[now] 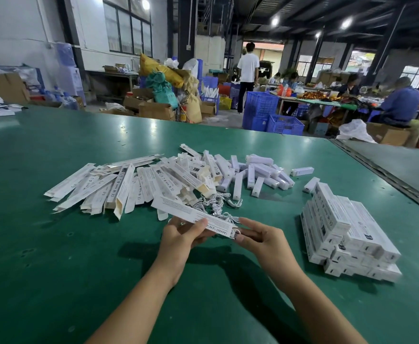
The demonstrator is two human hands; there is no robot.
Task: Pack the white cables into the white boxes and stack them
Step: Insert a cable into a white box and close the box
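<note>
I hold one long printed white box [193, 214] slanted across the lower centre, its near end open, with a white cable [235, 235] looped at the mouth. Loose cables [218, 203] tangle just behind it. Flat boxes [109, 187] sprawl at centre-left, and packed boxes [347, 234] sit stacked at the right.

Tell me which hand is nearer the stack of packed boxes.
Right. The right hand pinches the end of the held box, left of the stack; the left hand grips the box's middle, farther left.
</note>
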